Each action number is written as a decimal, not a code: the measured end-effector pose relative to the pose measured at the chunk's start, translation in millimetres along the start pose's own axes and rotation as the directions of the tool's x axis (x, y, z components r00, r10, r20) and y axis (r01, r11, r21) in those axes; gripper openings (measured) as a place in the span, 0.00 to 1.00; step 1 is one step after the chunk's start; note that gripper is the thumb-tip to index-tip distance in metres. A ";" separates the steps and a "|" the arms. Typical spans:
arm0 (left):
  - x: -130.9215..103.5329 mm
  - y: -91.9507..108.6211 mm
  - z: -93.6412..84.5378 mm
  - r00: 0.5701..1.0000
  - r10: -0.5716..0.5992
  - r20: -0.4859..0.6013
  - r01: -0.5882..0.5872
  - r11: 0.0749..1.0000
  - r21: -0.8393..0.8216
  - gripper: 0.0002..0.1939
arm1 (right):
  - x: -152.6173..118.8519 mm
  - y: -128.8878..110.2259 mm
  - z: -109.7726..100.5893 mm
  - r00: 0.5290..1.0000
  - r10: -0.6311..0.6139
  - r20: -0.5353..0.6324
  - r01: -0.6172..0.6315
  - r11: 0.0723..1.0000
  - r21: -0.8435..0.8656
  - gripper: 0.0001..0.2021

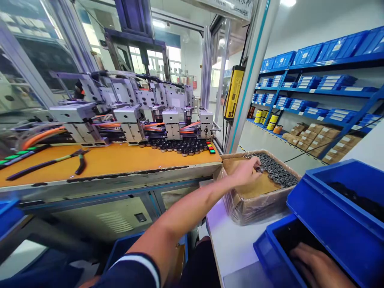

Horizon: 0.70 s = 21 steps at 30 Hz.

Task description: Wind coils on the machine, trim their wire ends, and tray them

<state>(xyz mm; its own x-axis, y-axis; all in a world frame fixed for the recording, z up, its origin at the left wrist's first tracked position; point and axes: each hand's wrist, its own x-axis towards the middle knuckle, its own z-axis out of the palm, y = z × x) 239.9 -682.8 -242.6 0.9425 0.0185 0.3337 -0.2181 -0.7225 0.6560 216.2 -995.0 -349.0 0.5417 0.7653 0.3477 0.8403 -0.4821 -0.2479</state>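
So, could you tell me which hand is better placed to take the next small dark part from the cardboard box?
Probably the left hand: it already reaches into the cardboard box, fingers on the dark parts. The right hand rests inside a blue bin.

Orange worktop [120,160] at my 10 o'clock, edge scuffed dark. Black-handled pliers [79,160] on it. Machine blocks [132,116] behind: silver-grey metal, orange hoses, black round parts [180,146] in a row below. Small buttons [211,149] red and green. Yellow sensor bar [234,93] at 12 o'clock, black cable. Brown cardboard box [255,200] at 1 o'clock, under my left hand [247,171]; dark grey-black parts [277,170] inside. Blue bins [330,208] at 3 o'clock; my right hand [318,266] in one with a black interior. Blue shelving [330,64] at 2 o'clock, white labels. My sleeve [135,270] navy, white stripe.
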 end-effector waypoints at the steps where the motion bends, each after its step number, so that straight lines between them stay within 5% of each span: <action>1: -30.7 3.8 -5.1 0.999 0.036 -0.013 -0.037 0.998 -0.060 0.20 | 4.1 -8.8 -4.2 1.000 -0.023 -0.018 0.024 1.000 0.003 0.13; 3: -97.9 6.4 -13.2 0.997 0.074 -0.030 -0.078 0.979 -0.191 0.16 | 13.6 -26.7 -13.9 0.995 -0.076 -0.066 0.077 0.997 0.004 0.12; 4: -131.3 5.9 -15.9 0.996 0.040 -0.077 -0.068 0.909 -0.412 0.15 | 18.5 -35.7 -19.4 0.989 -0.094 -0.113 0.094 0.996 -0.002 0.11; 6: -189.7 4.7 -18.7 0.993 -0.076 -0.093 -0.018 0.673 -0.740 0.15 | 28.5 -55.7 -30.8 0.966 -0.109 -0.234 0.107 0.994 -0.019 0.08; 9: -245.0 8.6 -21.1 0.982 -0.181 -0.060 0.013 0.376 -0.927 0.15 | 44.0 -98.9 -44.7 0.943 -0.130 -0.307 0.145 0.989 0.029 0.05; 15: -276.6 27.5 -30.8 0.965 -0.255 -0.068 0.029 0.359 -0.933 0.18 | 56.3 -204.6 -42.7 0.926 -0.309 -0.216 0.365 0.877 0.312 0.05; 21: -289.5 37.5 -26.5 0.975 -0.219 -0.043 0.034 0.337 -0.941 0.19 | 35.5 -229.8 -19.0 0.858 -0.424 -0.290 0.502 0.812 0.299 0.06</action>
<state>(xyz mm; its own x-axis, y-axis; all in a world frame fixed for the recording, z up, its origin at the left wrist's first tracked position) -47.8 -697.0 -296.7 0.9556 0.2058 0.2108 -0.2795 0.4073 0.8695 42.8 -865.2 -262.5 0.1152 0.7371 0.6659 0.9474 0.1200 -0.2967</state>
